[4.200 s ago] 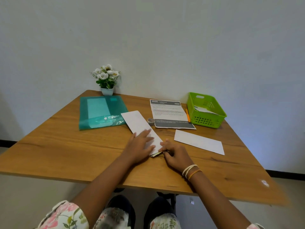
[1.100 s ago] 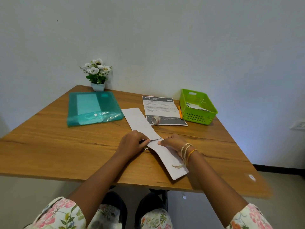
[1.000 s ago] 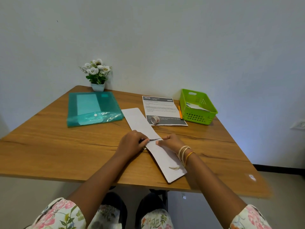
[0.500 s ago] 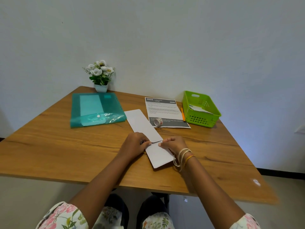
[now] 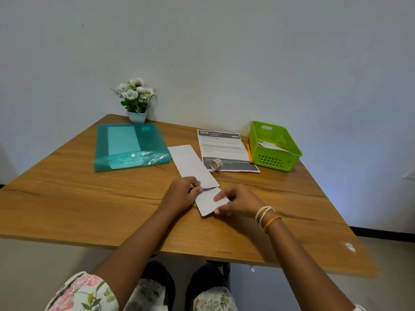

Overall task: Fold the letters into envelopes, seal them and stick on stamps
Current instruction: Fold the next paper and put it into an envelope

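Observation:
A long white envelope [image 5: 193, 164] lies slantwise on the wooden table [image 5: 67, 194], its mouth towards me. My left hand [image 5: 179, 196] pinches the envelope's near edge at the mouth. A folded white letter [image 5: 207, 202] sticks out of that mouth, its far part hidden inside. My right hand [image 5: 238, 203] holds the letter's near end between thumb and fingers. A small roll of patterned tape [image 5: 216, 164] stands just right of the envelope on a printed sheet [image 5: 222, 144].
A teal plastic folder [image 5: 130, 147] lies at the back left, with a small pot of white flowers [image 5: 137, 97] behind it. At the back right stands a green basket [image 5: 275, 162] holding papers. An orange pen [image 5: 249, 152] lies beside it.
The folded letter has slid further into the envelope, so a shorter piece shows. My right hand has moved towards the envelope's mouth. My left hand has kept its pinch.

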The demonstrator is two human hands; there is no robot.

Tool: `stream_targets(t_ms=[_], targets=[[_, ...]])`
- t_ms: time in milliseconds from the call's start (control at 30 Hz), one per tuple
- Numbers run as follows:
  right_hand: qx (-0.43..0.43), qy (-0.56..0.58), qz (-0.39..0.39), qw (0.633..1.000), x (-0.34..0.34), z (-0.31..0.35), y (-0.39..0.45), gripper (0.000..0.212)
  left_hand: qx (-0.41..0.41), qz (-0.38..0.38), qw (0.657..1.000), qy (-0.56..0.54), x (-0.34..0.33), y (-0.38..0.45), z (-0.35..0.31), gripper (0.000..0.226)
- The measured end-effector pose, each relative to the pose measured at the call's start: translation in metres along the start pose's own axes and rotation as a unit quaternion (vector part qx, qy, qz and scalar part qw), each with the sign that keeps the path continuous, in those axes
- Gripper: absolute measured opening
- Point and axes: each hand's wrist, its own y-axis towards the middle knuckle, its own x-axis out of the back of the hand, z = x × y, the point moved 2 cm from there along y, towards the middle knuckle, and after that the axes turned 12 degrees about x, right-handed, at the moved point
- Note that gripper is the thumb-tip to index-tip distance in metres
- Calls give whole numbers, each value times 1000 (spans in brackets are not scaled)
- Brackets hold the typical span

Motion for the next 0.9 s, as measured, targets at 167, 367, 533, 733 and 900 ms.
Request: stream_targets(t_ms=[167, 367, 533, 733, 900], targets=[[26, 5, -145, 989, -4, -1, 17, 17, -6, 14, 1000, -10, 0, -1, 3, 12], [86, -232, -183, 951, -16, -3, 32, 15, -7, 0, 1000, -21, 0, -2, 2, 11], [139, -286, -217, 923, -26, -7, 37, 12, -11, 3, 1000, -27, -1, 0, 3, 11], [110, -222, -265, 932, -30, -11, 48, 30, -9, 6, 999, -40, -1, 0, 7, 9], [144, -84, -141, 976, -19, -26, 42, 44, -10, -1, 1000, -30, -1, 1, 6, 9]])
